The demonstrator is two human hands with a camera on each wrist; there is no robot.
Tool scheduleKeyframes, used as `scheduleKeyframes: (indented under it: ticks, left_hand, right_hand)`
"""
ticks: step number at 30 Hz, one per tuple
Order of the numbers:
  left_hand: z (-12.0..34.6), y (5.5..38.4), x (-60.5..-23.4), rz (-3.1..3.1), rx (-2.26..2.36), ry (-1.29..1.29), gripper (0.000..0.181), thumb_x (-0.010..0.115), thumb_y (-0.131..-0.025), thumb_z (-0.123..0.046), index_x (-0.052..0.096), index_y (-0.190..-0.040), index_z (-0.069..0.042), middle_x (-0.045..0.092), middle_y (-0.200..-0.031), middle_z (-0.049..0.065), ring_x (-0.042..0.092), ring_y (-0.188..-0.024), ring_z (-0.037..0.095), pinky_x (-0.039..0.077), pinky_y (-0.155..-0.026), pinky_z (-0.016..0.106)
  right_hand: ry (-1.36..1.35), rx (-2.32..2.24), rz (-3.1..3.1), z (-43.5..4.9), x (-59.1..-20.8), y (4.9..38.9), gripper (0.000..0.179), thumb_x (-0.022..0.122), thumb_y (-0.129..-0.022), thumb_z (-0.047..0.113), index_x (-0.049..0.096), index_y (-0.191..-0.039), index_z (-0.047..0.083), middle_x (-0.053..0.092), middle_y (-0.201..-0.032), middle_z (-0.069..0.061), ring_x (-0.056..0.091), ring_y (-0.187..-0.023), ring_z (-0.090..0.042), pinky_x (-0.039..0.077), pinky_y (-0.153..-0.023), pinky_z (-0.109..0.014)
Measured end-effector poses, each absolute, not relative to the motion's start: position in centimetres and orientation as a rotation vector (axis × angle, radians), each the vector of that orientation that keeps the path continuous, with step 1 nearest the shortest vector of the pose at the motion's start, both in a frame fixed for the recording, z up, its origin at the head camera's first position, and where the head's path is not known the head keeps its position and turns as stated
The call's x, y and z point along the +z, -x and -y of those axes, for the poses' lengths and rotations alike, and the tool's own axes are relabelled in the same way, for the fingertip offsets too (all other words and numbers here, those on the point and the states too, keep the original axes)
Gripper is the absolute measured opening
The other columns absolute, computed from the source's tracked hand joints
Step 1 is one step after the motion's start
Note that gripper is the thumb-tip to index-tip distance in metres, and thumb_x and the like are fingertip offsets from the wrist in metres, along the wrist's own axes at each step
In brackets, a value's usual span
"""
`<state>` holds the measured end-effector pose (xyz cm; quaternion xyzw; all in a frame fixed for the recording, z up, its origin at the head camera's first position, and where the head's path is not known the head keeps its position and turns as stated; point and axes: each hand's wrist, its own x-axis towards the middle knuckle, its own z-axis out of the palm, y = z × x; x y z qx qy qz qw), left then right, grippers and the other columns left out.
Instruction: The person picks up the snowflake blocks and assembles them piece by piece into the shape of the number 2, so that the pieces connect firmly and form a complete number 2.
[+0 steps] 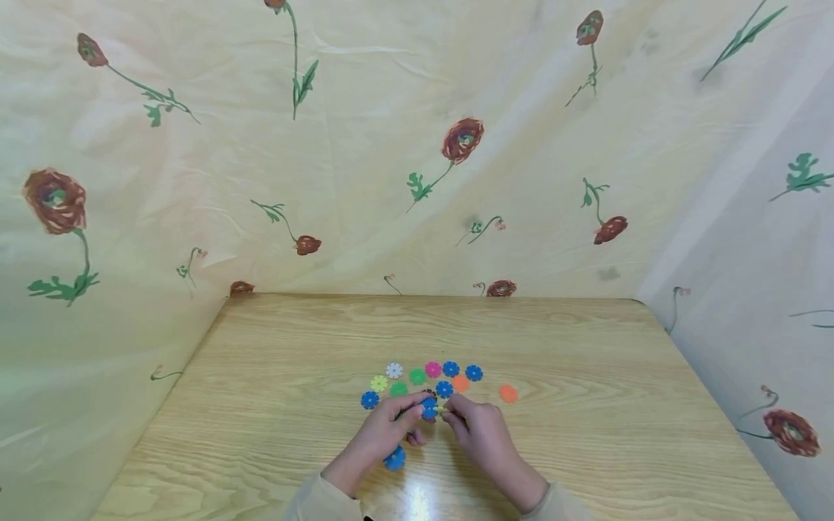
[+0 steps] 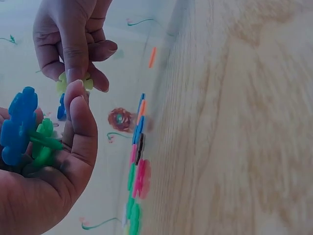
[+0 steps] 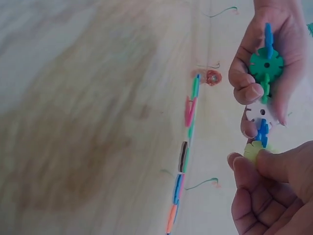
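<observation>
My left hand (image 1: 383, 428) holds a chain of notched plastic discs, its fingers curled round the middle. From the near end the chain runs through a blue disc (image 3: 269, 43), a dark green disc (image 3: 266, 65), a lighter green disc (image 3: 265, 88), a white disc (image 3: 257, 112) and another blue disc (image 3: 262, 131). Between thumb and forefinger, my right hand (image 1: 483, 433) pinches a pale yellow disc (image 3: 252, 150). The yellow disc's edge meets the far blue disc; how deep it sits in the slot cannot be told. Both hands are close together above the table.
Loose discs lie flat on the wooden table (image 1: 293, 376) just beyond the hands, among them a white disc (image 1: 394, 370), a pink disc (image 1: 433, 370) and several blue ones. An orange disc (image 1: 508, 394) lies apart on the right. Flowered cloth (image 1: 365, 159) hangs behind and at both sides.
</observation>
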<state>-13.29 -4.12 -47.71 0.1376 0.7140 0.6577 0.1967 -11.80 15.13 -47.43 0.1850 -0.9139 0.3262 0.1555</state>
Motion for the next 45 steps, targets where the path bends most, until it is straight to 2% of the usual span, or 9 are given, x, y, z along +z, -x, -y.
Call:
scheduleKeyframes:
  ticks: [4, 10, 15, 22, 28, 35, 38, 43, 45]
  left_hand:
    - [4.2, 13.7, -47.5, -1.926, 1.861, -0.332, 0.042, 0.052, -0.102, -0.026, 0.052, -0.136, 0.0, 0.067, -0.104, 0.014, 0.061, -0.066, 0.015, 0.054, -0.064, 0.029]
    - [4.2, 14.1, -47.4, -1.904, 1.831, -0.236, 0.042, 0.057, -0.099, -0.037, 0.061, -0.119, -0.001, 0.071, -0.094, 0.012, 0.058, -0.061, 0.014, 0.048, -0.056, 0.025]
    - [4.3, 14.1, -47.9, -1.912, 1.839, -0.237, 0.036, 0.059, -0.098, -0.033, 0.064, -0.103, 0.002, 0.069, -0.084, 0.01, 0.057, -0.06, 0.012, 0.049, -0.055, 0.023]
    - [5.4, 14.5, -48.1, -1.897, 1.936, -0.208, 0.039, 0.058, -0.099, -0.026, 0.059, -0.1, 0.013, 0.062, -0.08, 0.008, 0.054, -0.062, 0.012, 0.047, -0.055, 0.021]
    - [5.9, 14.5, -47.7, -1.924, 1.926, -0.173, 0.039, 0.058, -0.099, -0.029, 0.059, -0.1, 0.01, 0.064, -0.083, 0.008, 0.054, -0.065, 0.012, 0.048, -0.058, 0.023]
    - [6.1, 14.3, -47.7, -1.929, 1.928, -0.195, 0.04, 0.058, -0.099, -0.029, 0.058, -0.101, 0.01, 0.063, -0.081, 0.005, 0.055, -0.064, 0.011, 0.049, -0.057, 0.022]
    - [6.1, 14.2, -47.8, -1.92, 1.932, -0.2, 0.042, 0.058, -0.099, -0.031, 0.057, -0.103, 0.011, 0.062, -0.08, 0.003, 0.055, -0.064, 0.011, 0.05, -0.057, 0.021]
    - [6.1, 14.3, -48.1, -1.907, 1.951, -0.188, 0.04, 0.059, -0.099, -0.03, 0.057, -0.102, 0.01, 0.061, -0.079, 0.003, 0.055, -0.064, 0.012, 0.049, -0.056, 0.022]
    - [6.1, 14.3, -48.1, -1.907, 1.958, -0.19, 0.039, 0.059, -0.099, -0.03, 0.058, -0.101, 0.009, 0.061, -0.079, 0.004, 0.055, -0.064, 0.012, 0.049, -0.056, 0.022]
  right_hand:
    - [-0.514, 0.941, 2.641, -15.2, -47.5, 11.9, 0.018, 0.076, -0.083, 0.002, 0.063, -0.076, 0.014, 0.054, -0.06, 0.01, 0.038, -0.05, 0.002, 0.039, -0.047, -0.017]
    - [-0.54, 0.953, 2.646, -14.9, -47.2, 12.2, 0.012, 0.076, -0.084, 0.006, 0.069, -0.081, 0.015, 0.063, -0.067, 0.008, 0.039, -0.051, 0.003, 0.04, -0.048, -0.017]
    - [-0.596, 0.982, 2.678, -14.7, -46.9, 12.5, 0.005, 0.074, -0.086, 0.01, 0.071, -0.088, 0.014, 0.071, -0.08, 0.003, 0.041, -0.051, 0.004, 0.041, -0.048, -0.017]
    - [-0.556, 0.981, 2.739, -15.1, -47.1, 13.5, 0.009, 0.075, -0.086, 0.008, 0.072, -0.094, 0.011, 0.073, -0.088, -0.002, 0.054, -0.06, 0.001, 0.047, -0.054, -0.019]
    - [-0.521, 0.907, 2.92, -15.0, -47.6, 14.8, 0.016, 0.074, -0.085, 0.008, 0.073, -0.101, 0.008, 0.071, -0.093, -0.002, 0.061, -0.076, -0.011, 0.053, -0.067, -0.029]
    - [-0.61, 0.7, 3.014, -14.3, -47.9, 15.6, 0.035, 0.069, -0.087, 0.006, 0.069, -0.122, 0.01, 0.06, -0.077, 0.0, 0.043, -0.061, -0.012, 0.038, -0.05, -0.025]
    - [-0.656, 0.577, 3.03, -14.3, -48.1, 15.6, 0.032, 0.07, -0.087, 0.009, 0.071, -0.119, 0.011, 0.064, -0.077, -0.002, 0.045, -0.06, -0.011, 0.039, -0.048, -0.025]
    - [-0.665, 0.492, 3.021, -14.5, -48.3, 15.4, 0.016, 0.077, -0.083, 0.017, 0.078, -0.098, 0.012, 0.067, -0.082, 0.0, 0.059, -0.072, -0.014, 0.049, -0.057, -0.03]
    - [-0.658, 0.507, 3.003, -14.5, -48.3, 15.4, 0.017, 0.079, -0.081, 0.019, 0.077, -0.096, 0.011, 0.068, -0.084, 0.0, 0.061, -0.075, -0.016, 0.051, -0.06, -0.032]
